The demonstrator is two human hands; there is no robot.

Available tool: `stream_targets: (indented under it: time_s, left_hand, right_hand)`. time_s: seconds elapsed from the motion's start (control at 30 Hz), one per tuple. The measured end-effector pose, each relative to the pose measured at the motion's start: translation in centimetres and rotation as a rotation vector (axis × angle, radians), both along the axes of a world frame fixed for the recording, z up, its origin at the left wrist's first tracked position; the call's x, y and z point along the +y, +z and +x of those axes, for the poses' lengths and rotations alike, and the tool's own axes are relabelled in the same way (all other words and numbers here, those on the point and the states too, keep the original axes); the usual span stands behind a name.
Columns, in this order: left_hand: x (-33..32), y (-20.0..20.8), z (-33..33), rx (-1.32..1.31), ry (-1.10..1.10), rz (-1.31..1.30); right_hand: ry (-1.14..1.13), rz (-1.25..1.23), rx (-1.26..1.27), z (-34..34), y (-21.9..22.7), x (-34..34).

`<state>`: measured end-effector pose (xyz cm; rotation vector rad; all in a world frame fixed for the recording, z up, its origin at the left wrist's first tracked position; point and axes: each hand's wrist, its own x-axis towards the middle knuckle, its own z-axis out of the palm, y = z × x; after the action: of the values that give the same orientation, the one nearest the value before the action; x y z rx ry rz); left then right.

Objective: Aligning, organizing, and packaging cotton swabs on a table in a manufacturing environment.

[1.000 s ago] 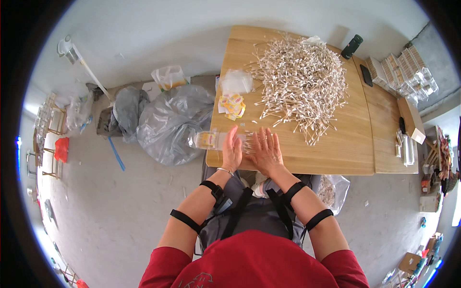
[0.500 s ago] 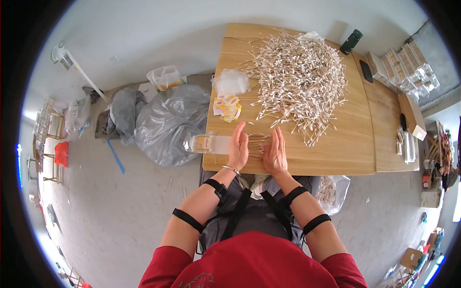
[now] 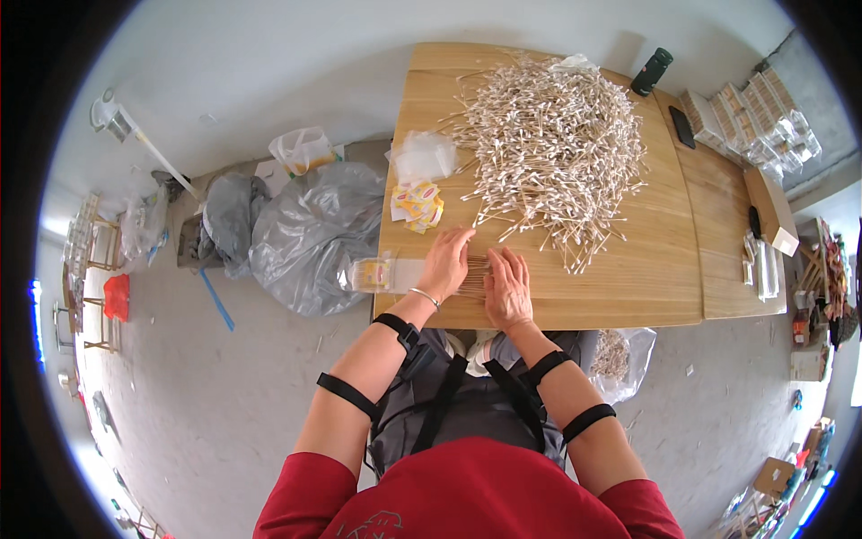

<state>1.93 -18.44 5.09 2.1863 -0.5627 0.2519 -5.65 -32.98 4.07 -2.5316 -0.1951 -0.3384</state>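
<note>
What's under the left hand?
Thin sticks show right of the left hand, a pale strip left of it; whatever lies directly beneath is covered.

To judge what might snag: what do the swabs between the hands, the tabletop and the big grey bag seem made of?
Swabs: probably matte wooden sticks, being thin, straight and tan.
Tabletop: wood or wood-look laminate, satin, with visible grain.
Big grey bag: likely thin plastic film, glossy and crinkled.

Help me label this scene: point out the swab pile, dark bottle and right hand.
Swab pile (image 3: 557, 148), head view: middle of the heap.
Dark bottle (image 3: 652, 73), head view: middle of its side.
Right hand (image 3: 509, 292), head view: back of the hand.
</note>
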Motion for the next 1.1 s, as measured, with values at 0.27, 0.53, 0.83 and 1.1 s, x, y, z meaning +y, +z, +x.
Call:
stream_targets:
  time_s: [0.27, 0.53, 0.83, 1.1]
  left_hand:
    - [1.0, -0.1, -3.8, 0.171, 0.047, -0.276]
    - [1.6, -3.2, -4.0, 0.377, 0.139, -0.923]
    - [1.7, -3.5, -3.7, 0.417, 0.125, -1.053]
    - [1.9, -3.3, -3.9, 0.441, 0.112, -1.036]
  right_hand:
    - [-0.040, 0.130, -0.033, 0.3, -0.5, -0.8]
    - [0.002, 0.209, 0.017, 1.6, -1.3, 0.9]
    - [-0.017, 0.331, -0.031, 0.9, -1.2, 2.7]
    - [0.196, -0.499, 0.190, -0.3, 1.9, 3.9]
